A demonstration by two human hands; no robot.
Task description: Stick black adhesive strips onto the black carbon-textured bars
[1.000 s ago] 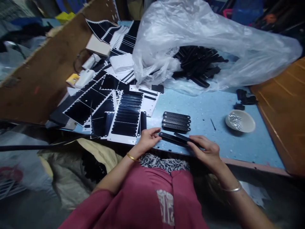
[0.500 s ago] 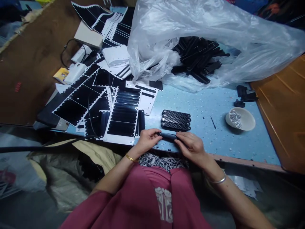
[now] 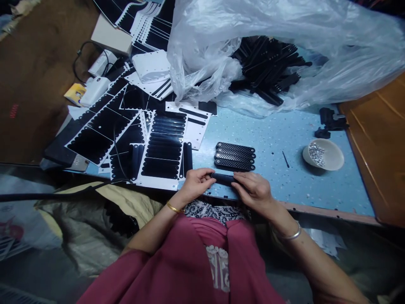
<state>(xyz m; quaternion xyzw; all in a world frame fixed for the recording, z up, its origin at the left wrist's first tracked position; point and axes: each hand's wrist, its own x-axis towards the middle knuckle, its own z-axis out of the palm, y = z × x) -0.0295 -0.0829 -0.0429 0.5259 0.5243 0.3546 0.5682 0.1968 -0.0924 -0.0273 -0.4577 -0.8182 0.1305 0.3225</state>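
Between my two hands is a slim black strip-shaped piece (image 3: 223, 178), held level above the front edge of the blue tabletop (image 3: 272, 139). My left hand (image 3: 198, 182) pinches its left end with thumb and fingers. Its right end is gripped by my right hand (image 3: 254, 188), which covers that tip. Just beyond the piece lies a row of several black strips with a cross-hatched texture (image 3: 235, 156) and a small metal fastener at each end. Left of my hands rests a white backing sheet carrying black rounded stickers (image 3: 163, 154).
A white bowl (image 3: 335, 158) with small silvery parts stands at the right, near a thin dark pin (image 3: 285, 159) and black plastic parts (image 3: 330, 120). Behind, a clear plastic bag (image 3: 202, 38) holds many black pieces (image 3: 268, 67). More sticker sheets (image 3: 91, 145) overlap at the left.
In the earlier frame a pale line or gap shows along the black piece near my right fingers; now its top looks evenly dark. Both hands keep their hold. The view has shifted slightly.
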